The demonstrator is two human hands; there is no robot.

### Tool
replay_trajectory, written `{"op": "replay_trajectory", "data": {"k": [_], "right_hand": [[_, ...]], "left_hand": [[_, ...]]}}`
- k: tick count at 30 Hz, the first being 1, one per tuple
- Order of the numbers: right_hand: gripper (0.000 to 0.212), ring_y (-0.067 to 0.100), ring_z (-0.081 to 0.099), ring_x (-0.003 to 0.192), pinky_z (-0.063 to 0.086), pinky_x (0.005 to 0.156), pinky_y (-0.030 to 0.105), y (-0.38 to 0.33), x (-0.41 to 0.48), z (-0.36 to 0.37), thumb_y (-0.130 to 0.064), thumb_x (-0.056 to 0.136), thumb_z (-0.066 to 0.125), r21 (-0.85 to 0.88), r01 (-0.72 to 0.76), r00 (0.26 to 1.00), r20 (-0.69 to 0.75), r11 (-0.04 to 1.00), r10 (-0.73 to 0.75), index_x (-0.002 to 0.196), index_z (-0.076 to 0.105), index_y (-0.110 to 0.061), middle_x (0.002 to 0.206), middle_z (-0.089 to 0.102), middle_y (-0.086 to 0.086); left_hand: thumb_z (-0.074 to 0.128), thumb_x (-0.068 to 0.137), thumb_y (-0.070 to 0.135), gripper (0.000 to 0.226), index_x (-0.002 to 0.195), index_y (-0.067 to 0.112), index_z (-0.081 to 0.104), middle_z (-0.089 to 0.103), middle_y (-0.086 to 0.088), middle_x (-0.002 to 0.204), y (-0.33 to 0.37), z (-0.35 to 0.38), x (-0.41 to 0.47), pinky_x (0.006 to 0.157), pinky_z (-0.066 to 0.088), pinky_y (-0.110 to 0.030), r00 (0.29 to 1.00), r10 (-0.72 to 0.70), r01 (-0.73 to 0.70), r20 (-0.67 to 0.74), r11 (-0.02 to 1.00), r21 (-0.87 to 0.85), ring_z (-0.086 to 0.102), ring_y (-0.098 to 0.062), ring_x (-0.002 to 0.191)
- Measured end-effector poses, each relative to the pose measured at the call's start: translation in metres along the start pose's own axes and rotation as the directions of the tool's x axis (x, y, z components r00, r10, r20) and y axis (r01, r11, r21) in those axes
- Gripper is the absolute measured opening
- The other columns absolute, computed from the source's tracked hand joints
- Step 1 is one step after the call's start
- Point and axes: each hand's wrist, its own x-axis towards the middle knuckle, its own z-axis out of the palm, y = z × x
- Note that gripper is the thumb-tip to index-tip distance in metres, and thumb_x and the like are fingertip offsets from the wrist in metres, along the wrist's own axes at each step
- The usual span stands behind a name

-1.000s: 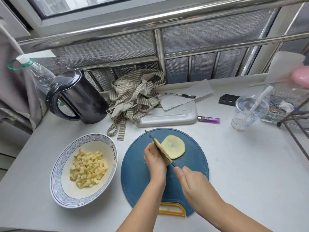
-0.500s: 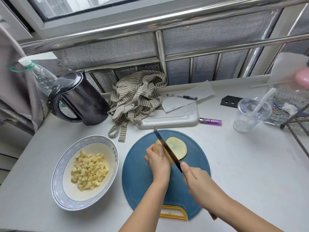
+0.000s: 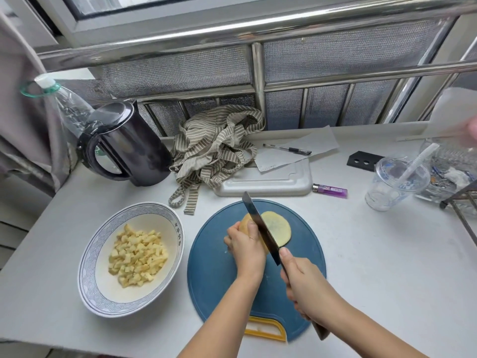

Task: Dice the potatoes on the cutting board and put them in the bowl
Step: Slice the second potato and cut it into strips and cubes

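A round blue cutting board (image 3: pixel 214 275) with a yellow handle lies in front of me. On it my left hand (image 3: pixel 245 246) grips a yellow potato piece (image 3: pixel 245 222) from above. A flat potato slice (image 3: pixel 278 228) lies just to its right. My right hand (image 3: pixel 302 282) holds the knife (image 3: pixel 260 228) by its handle, the blade standing on edge between the held piece and the slice. To the left a white bowl (image 3: pixel 103 244) with a blue rim holds several potato cubes (image 3: pixel 136 257).
Behind the board lie a grey tray (image 3: pixel 265 183), a striped apron (image 3: pixel 214 146), paper with a pen (image 3: pixel 287 149) and a purple lighter (image 3: pixel 330 190). A black kettle (image 3: pixel 124 148) stands back left. A plastic cup (image 3: pixel 395 182) and a metal rack (image 3: pixel 462 202) stand right.
The knife blade has slid forward and down along the held potato piece, next to the slice. My left hand keeps its grip on the potato.
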Motion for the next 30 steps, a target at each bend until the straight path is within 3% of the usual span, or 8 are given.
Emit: {"op": "replay_trajectory", "data": {"k": [3,10,16,20,26,30], "right_hand": [[0.046,0.007,0.022,0.035,0.024,0.041,0.021,-0.001,0.002,-0.003,-0.047,0.104,0.022,0.031,-0.003,1.0,0.011,1.0,0.003,0.07,0.031,-0.016,0.046,0.025,-0.01],[0.052,0.007,0.026,0.037,0.028,0.047,0.026,0.001,0.016,0.011,-0.05,0.103,0.019,-0.074,0.012,1.0,0.004,0.997,-0.012,0.064,0.034,-0.018,0.038,0.031,-0.012],[0.054,0.012,0.036,0.049,0.031,0.052,0.026,-0.004,0.018,0.019,-0.046,0.104,0.017,-0.14,0.058,0.997,-0.036,0.988,-0.064,0.061,0.035,-0.019,0.054,0.04,-0.005],[0.05,0.009,0.039,0.059,0.032,0.056,0.024,-0.004,0.01,0.026,-0.042,0.105,0.016,-0.21,0.091,0.994,-0.045,0.973,-0.103,0.067,0.039,-0.02,0.065,0.045,-0.005],[0.049,0.007,0.042,0.063,0.034,0.059,0.025,-0.007,0.008,0.027,-0.043,0.105,0.017,-0.178,0.09,0.994,-0.048,0.98,-0.1,0.07,0.042,-0.021,0.07,0.048,-0.005],[0.049,0.013,0.047,0.071,0.034,0.069,0.031,-0.009,0.01,0.035,-0.041,0.106,0.018,-0.165,0.119,0.99,-0.057,0.979,-0.13,0.071,0.044,-0.02,0.072,0.051,-0.004]], "left_hand": [[0.043,0.099,0.034,0.041,0.127,0.004,0.04,0.04,-0.014,0.133,0.002,0.001,0.003,0.091,0.028,-0.029,1.0,-0.027,0.027,-0.005,0.999,0.019,0.03,-0.019,0.117],[0.04,0.101,0.033,0.037,0.123,0.003,0.041,0.042,-0.013,0.131,-0.001,-0.009,0.007,0.085,0.025,-0.023,1.0,-0.003,0.003,0.029,1.0,0.002,0.027,-0.01,0.098],[0.039,0.101,0.031,0.032,0.119,0.004,0.041,0.044,-0.012,0.128,0.002,-0.013,0.005,0.084,0.027,-0.024,0.999,0.009,-0.009,0.043,1.0,-0.005,0.029,-0.012,0.097],[0.039,0.101,0.029,0.029,0.115,0.004,0.043,0.049,-0.009,0.123,-0.002,-0.014,0.002,0.087,0.029,-0.026,1.0,0.009,-0.009,0.004,0.999,-0.051,0.031,-0.015,0.111],[0.041,0.1,0.028,0.031,0.11,-0.001,0.049,0.053,-0.01,0.116,0.002,-0.011,0.006,0.085,0.027,-0.025,0.998,-0.031,0.029,-0.047,0.998,-0.054,0.032,-0.016,0.11],[0.042,0.096,0.031,0.051,0.101,-0.019,0.051,0.054,-0.038,0.11,0.001,-0.013,0.013,0.083,0.04,-0.046,0.997,-0.027,0.023,-0.071,0.998,-0.058,0.046,-0.045,0.113]]}}
